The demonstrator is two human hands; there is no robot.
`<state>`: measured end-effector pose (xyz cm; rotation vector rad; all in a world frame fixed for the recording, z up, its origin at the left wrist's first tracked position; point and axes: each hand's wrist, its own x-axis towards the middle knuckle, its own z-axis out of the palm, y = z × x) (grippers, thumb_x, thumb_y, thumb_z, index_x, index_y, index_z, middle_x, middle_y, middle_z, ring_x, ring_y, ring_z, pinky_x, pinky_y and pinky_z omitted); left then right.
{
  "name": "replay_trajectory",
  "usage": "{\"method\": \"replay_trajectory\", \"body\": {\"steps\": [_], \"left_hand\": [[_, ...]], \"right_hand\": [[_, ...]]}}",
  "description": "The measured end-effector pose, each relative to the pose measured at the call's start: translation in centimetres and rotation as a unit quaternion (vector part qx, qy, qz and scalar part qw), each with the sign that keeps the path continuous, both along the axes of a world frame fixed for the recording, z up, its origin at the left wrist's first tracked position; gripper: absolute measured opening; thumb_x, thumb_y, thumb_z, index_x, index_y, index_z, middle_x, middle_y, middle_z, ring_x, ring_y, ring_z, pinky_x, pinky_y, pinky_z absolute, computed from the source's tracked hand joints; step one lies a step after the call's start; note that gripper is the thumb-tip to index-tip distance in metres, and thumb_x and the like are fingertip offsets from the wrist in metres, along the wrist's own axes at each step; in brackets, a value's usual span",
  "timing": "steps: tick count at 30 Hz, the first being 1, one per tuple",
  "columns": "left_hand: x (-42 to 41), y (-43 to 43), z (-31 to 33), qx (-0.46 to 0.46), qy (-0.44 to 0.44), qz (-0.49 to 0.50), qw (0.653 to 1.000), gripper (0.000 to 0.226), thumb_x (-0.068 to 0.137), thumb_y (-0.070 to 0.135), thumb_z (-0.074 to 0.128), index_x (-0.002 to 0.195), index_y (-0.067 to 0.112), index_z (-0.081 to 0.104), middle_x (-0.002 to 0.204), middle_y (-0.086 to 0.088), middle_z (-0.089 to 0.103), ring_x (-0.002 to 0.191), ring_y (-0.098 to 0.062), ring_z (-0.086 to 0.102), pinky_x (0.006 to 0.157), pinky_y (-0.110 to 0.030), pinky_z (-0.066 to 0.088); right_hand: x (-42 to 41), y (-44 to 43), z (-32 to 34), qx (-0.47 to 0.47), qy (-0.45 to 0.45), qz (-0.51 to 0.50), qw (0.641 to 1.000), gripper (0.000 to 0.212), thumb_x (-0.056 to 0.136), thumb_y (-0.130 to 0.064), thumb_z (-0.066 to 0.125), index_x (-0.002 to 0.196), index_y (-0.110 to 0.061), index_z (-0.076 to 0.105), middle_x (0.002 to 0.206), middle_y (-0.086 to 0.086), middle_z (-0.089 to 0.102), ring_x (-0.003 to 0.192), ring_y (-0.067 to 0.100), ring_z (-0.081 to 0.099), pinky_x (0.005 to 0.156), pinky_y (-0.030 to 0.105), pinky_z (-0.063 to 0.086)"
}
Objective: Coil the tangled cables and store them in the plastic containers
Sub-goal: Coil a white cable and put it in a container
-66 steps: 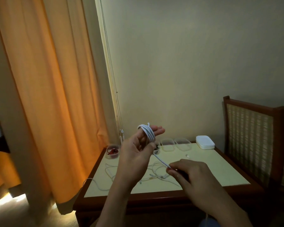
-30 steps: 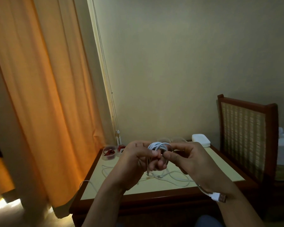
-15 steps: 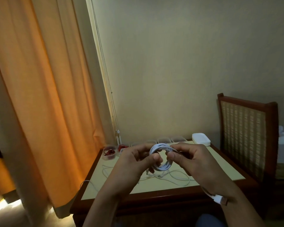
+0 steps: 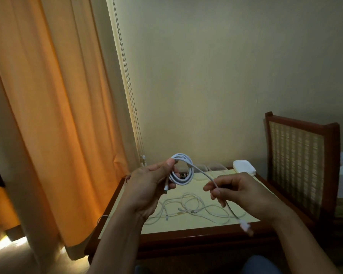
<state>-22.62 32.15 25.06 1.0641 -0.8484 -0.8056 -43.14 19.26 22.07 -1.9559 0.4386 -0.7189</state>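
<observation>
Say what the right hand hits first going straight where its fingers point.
Likely the coil in the left hand; the right hand, pinching the cable's tail, points left at it across open air. Depth unclear.

Loose cables [image 4: 188,209] are spread on the bench [image 4: 186,224]; containers [image 4: 216,167] are lined along its far edge, lids [image 4: 244,168] stacked to their right. A chair [image 4: 297,161] is placed right, a curtain [image 4: 48,115] left.
</observation>
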Motion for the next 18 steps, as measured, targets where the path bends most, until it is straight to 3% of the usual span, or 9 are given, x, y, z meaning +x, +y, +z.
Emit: {"method": "replay_trajectory", "body": {"steps": [2,5,8,12,15,18], "left_hand": [[0.2,-0.2,0.6,-0.006,0.002,0.017,1.0,0.031,0.08,0.025,0.072,0.095,-0.002,0.078,0.077,-0.011,0.07,0.06,-0.013,0.062,0.057,-0.025,0.051],[-0.1,-0.3,1.0,-0.006,-0.02,0.017,1.0,0.028,0.08,0.025,0.073,0.091,0.0,0.079,0.079,-0.011,0.071,0.065,-0.017,0.063,0.057,-0.026,0.051],[-0.9,-0.6,1.1,-0.009,-0.016,0.008,1.0,0.027,0.087,0.019,0.07,0.097,-0.005,0.076,0.078,-0.011,0.069,0.062,-0.015,0.063,0.054,-0.024,0.051],[-1.6,-0.9,1.1,-0.022,-0.011,-0.011,1.0,0.021,0.091,0.017,0.067,0.093,-0.002,0.076,0.077,-0.013,0.066,0.058,-0.016,0.059,0.05,-0.023,0.048],[-2.0,-1.0,0.9,-0.017,-0.027,-0.024,0.999,0.025,0.085,0.021,0.067,0.092,-0.001,0.077,0.076,-0.012,0.066,0.062,-0.017,0.06,0.054,-0.024,0.05],[-2.3,-1.1,0.4,-0.014,-0.025,-0.03,0.999,0.031,0.083,0.023,0.069,0.098,-0.003,0.078,0.077,-0.012,0.066,0.063,-0.017,0.059,0.058,-0.026,0.048]], "right_hand": [[-0.8,-0.7,0.0,0.011,0.038,0.015,0.999,0.015,0.094,-0.002,0.065,0.098,-0.008,0.078,0.079,0.01,0.074,0.073,0.02,0.068,0.076,0.031,0.059],[-1.7,-1.3,-0.1,0.015,0.093,0.032,0.995,0.011,0.092,-0.006,0.068,0.092,-0.01,0.079,0.082,0.014,0.075,0.073,0.024,0.07,0.065,0.031,0.054],[-0.8,-1.9,-0.6,-0.039,0.089,-0.054,0.994,0.01,0.089,-0.012,0.074,0.084,-0.017,0.081,0.079,0.01,0.076,0.065,0.022,0.068,0.059,0.037,0.051],[1.4,-2.3,-0.6,-0.029,-0.151,-0.263,0.953,0.006,0.091,-0.015,0.073,0.09,-0.017,0.079,0.07,0.005,0.075,0.062,0.022,0.072,0.073,0.046,0.062],[2.5,-1.9,0.3,0.022,-0.295,-0.276,0.915,0.006,0.091,-0.015,0.073,0.095,-0.014,0.078,0.073,0.008,0.075,0.065,0.027,0.074,0.074,0.043,0.062],[3.4,-1.2,0.6,0.046,-0.35,-0.257,0.9,0.007,0.091,-0.009,0.071,0.095,-0.008,0.076,0.072,0.011,0.074,0.065,0.029,0.073,0.068,0.038,0.062]]}}
